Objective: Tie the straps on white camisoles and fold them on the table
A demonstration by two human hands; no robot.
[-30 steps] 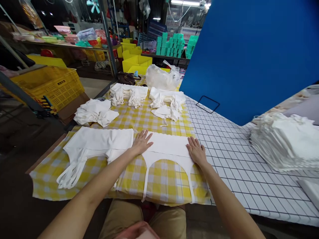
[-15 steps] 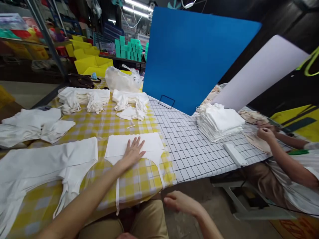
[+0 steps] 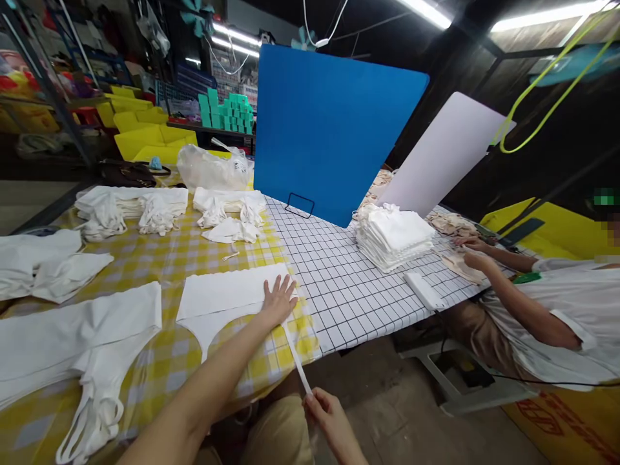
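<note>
A white strappy top lies flat on the yellow checked tablecloth in front of me. My left hand rests palm down on its right end, fingers spread. A thin white strap runs from beneath that hand over the table's front edge. My right hand, just off the edge, pinches the strap's lower end between thumb and fingers. To the left lie more white tops, their straps bunched at the front.
Folded white tops line the back left, near a plastic bag. A blue board stands behind the white grid cloth. A white stack and a white device lie nearer a co-worker handling beige fabric.
My left hand has shifted to the right end of the top. My right hand, free before, has taken hold of the right strap. The view has turned rightward.
</note>
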